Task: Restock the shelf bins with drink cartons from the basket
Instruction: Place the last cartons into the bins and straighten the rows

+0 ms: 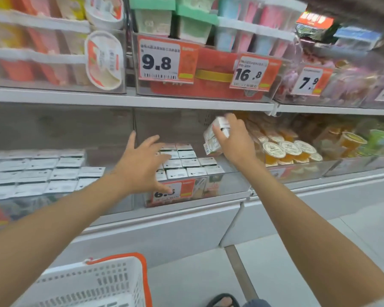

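My right hand (235, 142) grips a few white drink cartons (214, 138), tilted, above the right side of a clear shelf bin (231, 185). Rows of the same cartons (184, 162) stand upright in that bin, behind an orange price tag (173, 192). With fingers spread, my left hand (142, 165) hovers over the bin's left half, just above the carton tops. The white basket (93, 284) with its orange handle stands on the floor at the bottom left; its inside is mostly out of view.
A neighbouring bin of cartons (36, 173) fills the shelf to the left. Jelly cups (284, 149) sit in the bin to the right. The shelf above (186, 103) holds tubs and price tags and overhangs the bin. A sandalled foot (223, 301) is on the floor.
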Tool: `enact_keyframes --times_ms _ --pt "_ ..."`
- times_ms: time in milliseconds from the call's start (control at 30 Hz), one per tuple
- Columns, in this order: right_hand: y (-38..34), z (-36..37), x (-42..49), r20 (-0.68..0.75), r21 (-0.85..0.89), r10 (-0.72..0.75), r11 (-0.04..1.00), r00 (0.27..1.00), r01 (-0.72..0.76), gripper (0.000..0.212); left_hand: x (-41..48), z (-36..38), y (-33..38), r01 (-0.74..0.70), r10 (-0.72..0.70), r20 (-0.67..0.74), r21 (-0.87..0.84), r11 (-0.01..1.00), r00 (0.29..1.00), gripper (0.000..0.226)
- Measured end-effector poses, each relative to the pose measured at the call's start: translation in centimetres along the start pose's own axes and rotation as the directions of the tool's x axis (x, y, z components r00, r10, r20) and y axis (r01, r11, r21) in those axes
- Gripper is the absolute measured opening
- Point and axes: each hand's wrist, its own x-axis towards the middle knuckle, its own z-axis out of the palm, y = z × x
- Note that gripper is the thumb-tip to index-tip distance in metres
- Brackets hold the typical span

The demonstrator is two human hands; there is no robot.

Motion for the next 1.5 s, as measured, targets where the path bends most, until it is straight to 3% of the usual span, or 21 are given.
enact_keyframes --times_ms 233,367,467,567,667,800,900,1000,1067,1200,1333,1500 --pt "1.3 4.5 3.7 -0.064 -0.176 0.018 0.984 0.998 -0.029 0.055 -0.1 1.1 -0.1 -0.013 0.015 -0.034 0.062 0.998 0.999 0.086" --pt "2.0 7.0 2.7 0.266 -0.152 -0.061 0.983 0.962 0.104 0.053 -0.2 1.0 -0.1 -0.004 0.006 -0.028 0.058 0.998 1.0 0.083" --pt "2.8 7.8 2.1 0.561 -0.014 0.036 0.999 0.827 -0.034 0.074 -0.2 1.1 0.0 -0.008 0.009 -0.022 0.04 0.999 1.0 0.082" --pt "2.6 7.4 2.1 0.692 -0.066 0.135 0.99 0.709 -0.124 0.101 -0.2 1.1 0.0 -0.008 0.008 -0.027 0.026 1.0 1.0 0.079" --pt "1.9 7.5 1.8 0.685 -0.139 0.163 0.986 0.71 -0.093 0.114 -0.2 1.2 -0.1 -0.006 0.007 -0.04 0.021 1.0 0.999 0.079" --pt "1.4 7.2 1.5 0.664 -0.151 0.143 0.987 0.734 -0.056 0.107 -0.3 1.0 -0.1 -0.028 0.028 -0.039 -0.003 1.0 0.999 0.079" --pt "0.7 6.6 1.0 0.573 -0.138 0.078 0.99 0.816 0.003 0.094 -0.8 0.2 -0.6 -0.046 0.045 -0.011 -0.085 0.995 0.999 0.079" --pt "-0.8 5.8 -0.2 0.446 -0.212 0.015 0.973 0.895 0.089 0.076 -2.4 -0.4 -1.2 -0.03 0.016 -0.051 -0.294 0.955 0.999 0.069" --pt "-2.1 5.2 -1.7 0.357 -0.165 -0.041 0.981 0.933 0.106 0.064 -4.2 -0.4 -1.4 -0.032 -0.029 -0.143 -0.407 0.913 0.989 0.061" --pt "-7.2 5.1 -6.9 0.107 0.101 -0.136 0.987 0.985 0.125 0.035 -9.3 0.1 -2.1 0.029 -0.192 -0.301 -0.473 0.881 0.934 0.031" --pt "-13.3 7.3 -14.4 -0.003 0.271 -0.24 0.934 0.971 0.231 0.014 -15.7 2.0 -3.5 0.17 -0.295 -0.112 -0.608 0.776 0.949 0.015" --pt "-18.1 14.4 -24.2 0.289 0.306 -0.344 0.918 0.894 0.254 0.016 -27.4 6.4 -7.0 0.447 -0.405 0.226 -0.65 0.614 0.886 0.018"
